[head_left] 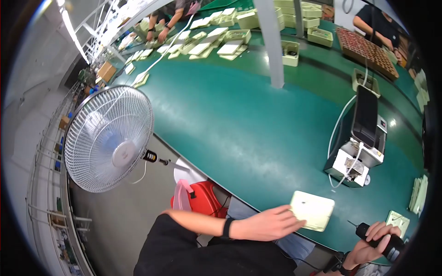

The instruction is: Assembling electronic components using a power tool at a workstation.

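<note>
A pale yellow-green plastic cover, roughly square with rounded corners, lies flat near the table's front edge. My left hand reaches to its left side, fingers stretched out and the tips at its edge; the thumb is hard to make out. On the right, my right hand is wrapped round a black electric screwdriver. The thin bit points up and left toward the cover, apart from it. Beyond the screwdriver lies another pale plastic part with holes in it.
A black and silver machine with a white cable stands behind the cover. A metal post rises from the green table. To the left is a fan, with a red stool below. Co-workers, pale bins and a brown grid tray are farther back.
</note>
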A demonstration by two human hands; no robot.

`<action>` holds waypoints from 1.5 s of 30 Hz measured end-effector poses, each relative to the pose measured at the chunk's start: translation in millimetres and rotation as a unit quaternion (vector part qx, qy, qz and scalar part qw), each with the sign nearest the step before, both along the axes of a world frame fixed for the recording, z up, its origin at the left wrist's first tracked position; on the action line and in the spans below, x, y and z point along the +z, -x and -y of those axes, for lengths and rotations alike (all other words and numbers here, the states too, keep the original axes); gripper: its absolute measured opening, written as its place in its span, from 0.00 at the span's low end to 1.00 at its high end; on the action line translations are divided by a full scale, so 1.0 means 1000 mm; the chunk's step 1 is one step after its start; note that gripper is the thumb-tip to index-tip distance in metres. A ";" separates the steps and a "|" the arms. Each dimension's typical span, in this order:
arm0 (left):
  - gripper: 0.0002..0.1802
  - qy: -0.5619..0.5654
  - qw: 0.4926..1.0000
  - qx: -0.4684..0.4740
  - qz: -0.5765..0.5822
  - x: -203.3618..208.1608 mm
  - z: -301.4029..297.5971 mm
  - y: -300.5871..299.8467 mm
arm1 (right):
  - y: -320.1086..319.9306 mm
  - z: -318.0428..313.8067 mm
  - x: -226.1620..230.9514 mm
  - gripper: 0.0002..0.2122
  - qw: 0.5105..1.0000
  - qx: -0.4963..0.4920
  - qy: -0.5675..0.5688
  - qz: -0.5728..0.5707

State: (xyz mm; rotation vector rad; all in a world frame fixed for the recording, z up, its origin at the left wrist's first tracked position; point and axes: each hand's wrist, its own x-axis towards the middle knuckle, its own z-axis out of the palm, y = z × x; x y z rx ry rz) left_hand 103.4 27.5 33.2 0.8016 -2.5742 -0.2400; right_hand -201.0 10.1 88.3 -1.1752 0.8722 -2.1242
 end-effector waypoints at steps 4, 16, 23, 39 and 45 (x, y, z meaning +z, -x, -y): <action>0.28 -0.019 0.983 0.153 0.102 0.011 0.010 -0.053 | 0.002 -0.004 -0.012 0.08 0.998 -0.044 -0.048 -0.015; 0.35 0.058 0.900 0.340 0.268 0.043 0.121 -0.092 | 0.019 -0.028 -0.004 0.13 0.990 -0.130 -0.059 -0.015; 0.30 -0.194 0.940 -0.243 0.139 0.068 0.054 0.169 | 0.081 -0.112 -0.006 0.12 0.987 -0.138 -0.046 -0.064; 0.35 -0.018 0.959 -0.283 -0.006 -0.050 0.075 0.467 | 0.091 -0.171 0.023 0.12 0.972 -0.201 -0.113 -0.040; 0.35 -0.034 0.974 -0.225 -0.009 -0.031 0.067 0.312 | 0.077 -0.119 0.018 0.13 0.986 -0.150 -0.045 -0.055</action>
